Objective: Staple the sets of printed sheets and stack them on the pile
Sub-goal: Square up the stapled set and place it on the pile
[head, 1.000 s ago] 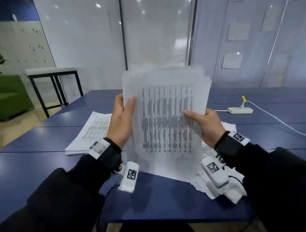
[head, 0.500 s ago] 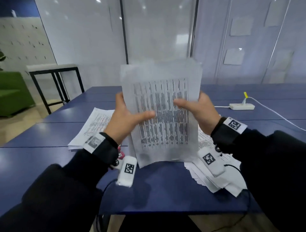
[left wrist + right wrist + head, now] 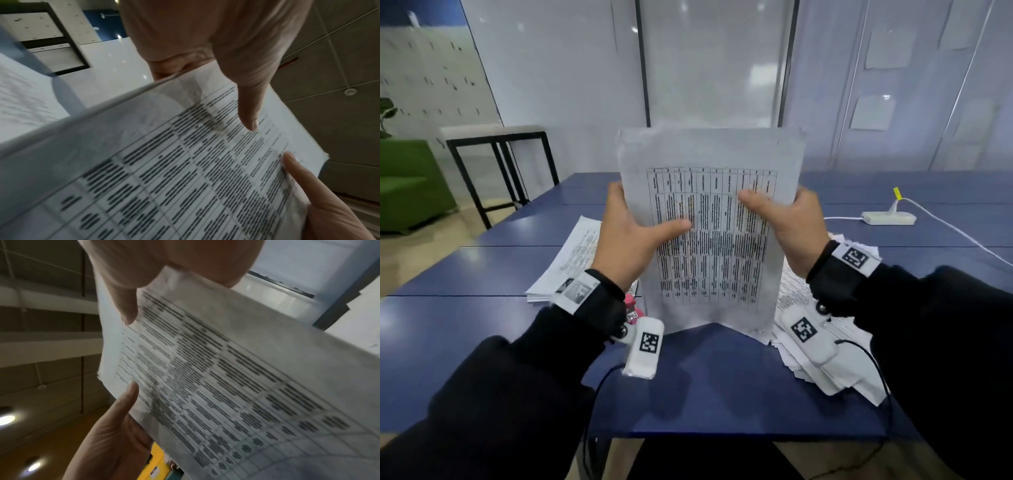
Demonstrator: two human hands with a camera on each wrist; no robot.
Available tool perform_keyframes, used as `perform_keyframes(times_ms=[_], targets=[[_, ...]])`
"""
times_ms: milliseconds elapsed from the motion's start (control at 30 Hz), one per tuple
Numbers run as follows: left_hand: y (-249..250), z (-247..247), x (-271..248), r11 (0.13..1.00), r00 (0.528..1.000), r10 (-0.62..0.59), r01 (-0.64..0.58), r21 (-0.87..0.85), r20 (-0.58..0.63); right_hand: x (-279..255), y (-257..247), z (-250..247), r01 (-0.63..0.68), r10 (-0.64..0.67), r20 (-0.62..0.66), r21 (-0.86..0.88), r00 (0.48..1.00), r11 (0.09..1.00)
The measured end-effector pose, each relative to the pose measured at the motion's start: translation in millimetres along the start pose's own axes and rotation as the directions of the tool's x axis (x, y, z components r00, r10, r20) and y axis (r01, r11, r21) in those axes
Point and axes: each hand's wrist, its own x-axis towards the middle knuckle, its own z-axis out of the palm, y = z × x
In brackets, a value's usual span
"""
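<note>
A set of printed sheets (image 3: 709, 240) with a table of text stands upright over the blue table (image 3: 705, 383), its lower edge bowed close to the surface. My left hand (image 3: 635, 240) grips its left side, thumb across the front. My right hand (image 3: 789, 222) grips the right side, thumb also on the front. The left wrist view shows the sheets (image 3: 174, 170) and my left thumb (image 3: 248, 113) pressing on them. The right wrist view shows my right thumb (image 3: 125, 308) on the sheets (image 3: 216, 378). A pile of sheets (image 3: 571, 260) lies at the left. A pink stapler (image 3: 631, 308) peeks out by my left wrist.
Loose printed sheets (image 3: 835, 359) lie spread at the right under my right forearm. A white power strip (image 3: 888, 217) with a cable sits at the far right. Beyond the table's left end stand a black-framed side table (image 3: 496, 137) and a green sofa (image 3: 410, 185).
The sheets were fanned unevenly a second ago and now line up more closely. Both hands have shifted higher on the sides, and my left thumb now reaches across the front.
</note>
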Motion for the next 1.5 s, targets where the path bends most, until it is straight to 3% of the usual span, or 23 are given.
perform_keyframes(times_ms=[200, 400, 600, 833, 1033, 1200, 1500], targets=[[21, 1, 20, 0.999, 0.998, 0.045, -0.045, 0.017, -0.032, 17, -16, 13, 0.058, -0.054, -0.052, 0.074, 0.997, 0.996], [6, -9, 11, 0.998, 1.000, -0.024, 0.024, -0.051, 0.006, 14, 3, 5, -0.020, 0.020, 0.005, 0.043, 1.000, 0.999], [27, -7, 18, 0.996, 0.999, 0.039, -0.041, -0.082, -0.023, 23, -11, 13, -0.020, 0.022, -0.019, 0.095, 1.000, 0.995], [4, -10, 0, 0.993, 0.998, -0.062, 0.063, -0.103, 0.008, 5, 5, 13, -0.090, 0.091, -0.013, 0.089, 0.996, 0.992], [18, -19, 17, 0.986, 0.999, -0.007, -0.001, -0.166, -0.052, 17, -16, 16, -0.051, 0.052, -0.008, 0.126, 0.999, 0.991], [17, -10, 17, 0.977, 0.998, -0.003, -0.008, -0.212, -0.055, 15, -15, 22, -0.088, 0.094, -0.033, 0.136, 0.995, 0.987], [23, -7, 16, 0.986, 0.986, 0.143, -0.150, -0.073, -0.086, 18, -26, 22, -0.038, 0.052, -0.089, 0.156, 0.995, 0.987]])
